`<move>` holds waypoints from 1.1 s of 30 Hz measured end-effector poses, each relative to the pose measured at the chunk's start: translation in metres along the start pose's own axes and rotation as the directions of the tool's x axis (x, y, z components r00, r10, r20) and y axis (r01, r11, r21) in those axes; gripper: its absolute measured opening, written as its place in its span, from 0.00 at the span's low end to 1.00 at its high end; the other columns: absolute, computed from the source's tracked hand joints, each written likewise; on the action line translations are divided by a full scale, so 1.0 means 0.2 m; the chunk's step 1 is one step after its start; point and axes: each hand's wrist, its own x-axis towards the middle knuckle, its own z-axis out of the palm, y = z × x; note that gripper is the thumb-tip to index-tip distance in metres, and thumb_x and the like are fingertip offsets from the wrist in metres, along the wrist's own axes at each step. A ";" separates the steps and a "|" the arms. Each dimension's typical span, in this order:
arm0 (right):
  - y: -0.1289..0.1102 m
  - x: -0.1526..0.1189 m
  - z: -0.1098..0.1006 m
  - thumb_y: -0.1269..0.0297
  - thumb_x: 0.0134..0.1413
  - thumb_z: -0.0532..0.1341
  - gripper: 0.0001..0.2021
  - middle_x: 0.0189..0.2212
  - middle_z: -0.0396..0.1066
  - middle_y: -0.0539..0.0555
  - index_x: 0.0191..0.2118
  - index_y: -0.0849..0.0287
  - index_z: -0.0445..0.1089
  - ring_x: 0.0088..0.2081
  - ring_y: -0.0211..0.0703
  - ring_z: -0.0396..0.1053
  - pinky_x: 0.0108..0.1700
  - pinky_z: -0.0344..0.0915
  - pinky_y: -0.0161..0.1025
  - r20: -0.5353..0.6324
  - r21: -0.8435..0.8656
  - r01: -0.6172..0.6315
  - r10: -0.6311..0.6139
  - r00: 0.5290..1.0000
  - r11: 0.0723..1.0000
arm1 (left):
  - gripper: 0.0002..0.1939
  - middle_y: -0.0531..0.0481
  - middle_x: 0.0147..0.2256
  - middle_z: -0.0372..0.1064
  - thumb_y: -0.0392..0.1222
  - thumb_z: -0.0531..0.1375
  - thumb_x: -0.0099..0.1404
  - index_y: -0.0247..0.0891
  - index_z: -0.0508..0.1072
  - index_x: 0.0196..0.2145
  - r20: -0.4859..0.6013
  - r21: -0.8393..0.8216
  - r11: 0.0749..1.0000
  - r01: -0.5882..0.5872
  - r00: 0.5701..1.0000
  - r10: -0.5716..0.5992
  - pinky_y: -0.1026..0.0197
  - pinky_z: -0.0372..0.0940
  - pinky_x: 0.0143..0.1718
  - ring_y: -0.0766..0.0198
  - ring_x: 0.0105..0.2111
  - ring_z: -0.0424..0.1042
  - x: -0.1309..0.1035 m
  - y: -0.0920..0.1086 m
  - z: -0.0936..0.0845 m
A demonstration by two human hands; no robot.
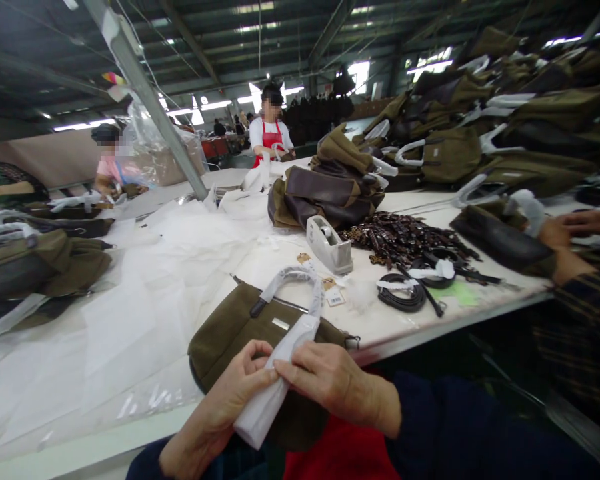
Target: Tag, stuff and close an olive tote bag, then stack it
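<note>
An olive-green handbag (240, 320) with a small metal plate lies at the table's front edge, its handle wrapped in white paper. My left hand (243, 383) pinches the left side of the white wrapping paper (265, 407), which hangs over the bag's front. From the right, my right hand (330, 380) presses thumb and fingers on the same paper, close to the left fingertips. Paper also covers the handle's loop (293, 273). Behind the bag lie paper tags (334, 295) and a grey tape dispenser (329, 247).
White sheets (130, 320) spread over the table (220, 260). Coiled black straps (403, 293) and dark strap bundles (410, 237) lie right. Bags are heaped at left (45, 267) and back right (450, 153). A co-worker's hands (565, 233) are at right; other people stand behind.
</note>
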 end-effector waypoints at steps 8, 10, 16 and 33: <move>0.02 0.03 0.00 0.72 0.67 0.52 0.07 0.30 0.67 0.52 0.43 0.65 0.67 0.31 0.39 0.63 0.32 0.60 0.37 -0.022 0.062 0.045 -0.044 0.999 0.997 | 0.24 0.56 0.30 0.70 0.45 0.69 0.54 0.40 0.61 0.42 0.002 0.052 0.999 -0.010 1.000 0.010 0.68 0.59 0.27 0.69 0.26 0.68 -0.01 -0.01 0.01; 0.02 0.01 0.03 0.71 0.67 0.52 0.07 0.30 0.66 0.52 0.42 0.63 0.67 0.31 0.39 0.63 0.33 0.60 0.37 -0.008 0.061 0.016 -0.016 1.000 0.998 | 0.26 0.54 0.32 0.70 0.45 0.68 0.55 0.39 0.61 0.46 0.058 0.058 0.998 -0.008 0.998 0.005 0.65 0.62 0.29 0.67 0.27 0.69 0.00 -0.02 -0.01; 0.02 -0.10 0.05 0.66 0.63 0.57 0.17 0.36 0.69 0.55 0.56 0.60 0.62 0.38 0.42 0.67 0.35 0.64 0.36 0.089 0.119 -0.147 0.137 0.987 0.982 | 0.35 0.47 0.40 0.73 0.49 0.68 0.56 0.40 0.56 0.56 0.144 0.232 0.971 -0.067 0.989 0.034 0.58 0.66 0.41 0.57 0.39 0.74 0.00 -0.04 -0.05; -0.02 -0.34 0.02 0.58 0.49 0.66 0.16 0.23 0.64 0.44 0.36 0.56 0.57 0.22 0.33 0.62 0.21 0.55 0.28 0.518 0.759 -0.618 0.765 0.384 -0.204 | 0.26 0.46 0.37 0.77 0.57 0.63 0.53 0.40 0.68 0.45 -0.468 0.740 0.672 0.040 0.748 0.471 0.50 0.68 0.42 0.46 0.40 0.76 0.07 0.03 -0.60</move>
